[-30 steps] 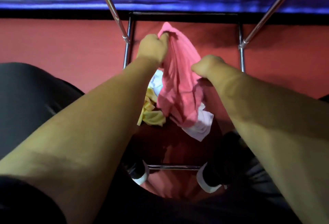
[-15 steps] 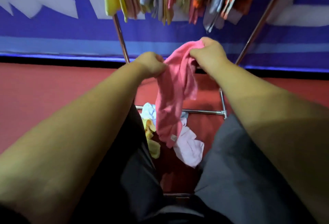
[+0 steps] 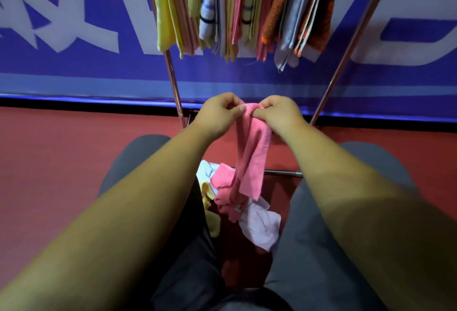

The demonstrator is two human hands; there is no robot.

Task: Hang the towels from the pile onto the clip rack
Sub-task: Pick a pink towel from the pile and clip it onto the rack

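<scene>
**Left hand** (image 3: pixel 218 114): fingers (image 3: pixel 233 112) curled, thumb and forefinger pinching the bunched top edge of the pink towel (image 3: pixel 249 162).

**Right hand** (image 3: pixel 278 116): fingers (image 3: pixel 259 114) curled the same way, pinching that same edge. The two hands sit almost knuckle to knuckle with the gathered cloth between them.

**Pink towel:** hangs straight down from the fingers in a narrow, twisted fold. A small label shows near its bottom corner. Its lower end overlaps the pile (image 3: pixel 259 229); contact cannot be told.

**Pile:** on the floor (image 3: pixel 61 162) below the fingers, between the person's knees. It holds a white cloth, a yellow cloth (image 3: pixel 212 221) on the left-hand side, and a pale cloth further back.

**Clip rack** (image 3: pixel 173 80):
- One metal leg rises just beyond the left hand.
- A second leg (image 3: pixel 346 51) slants up beyond the right hand.
- A low crossbar (image 3: pixel 284 173) runs below the fingers, behind the hanging fold.

**Hung towels** (image 3: pixel 237 8): above and beyond the fingers, a dense row of yellow, pink, striped, orange and grey, with lower hems free. The clips are out of frame.

**Banner** (image 3: pixel 74 38): blue with large white lettering, behind the rack.

**Floor:** red, on both sides of the forearms.

**Trousers** (image 3: pixel 309 236): dark grey, nearest the camera.
</scene>
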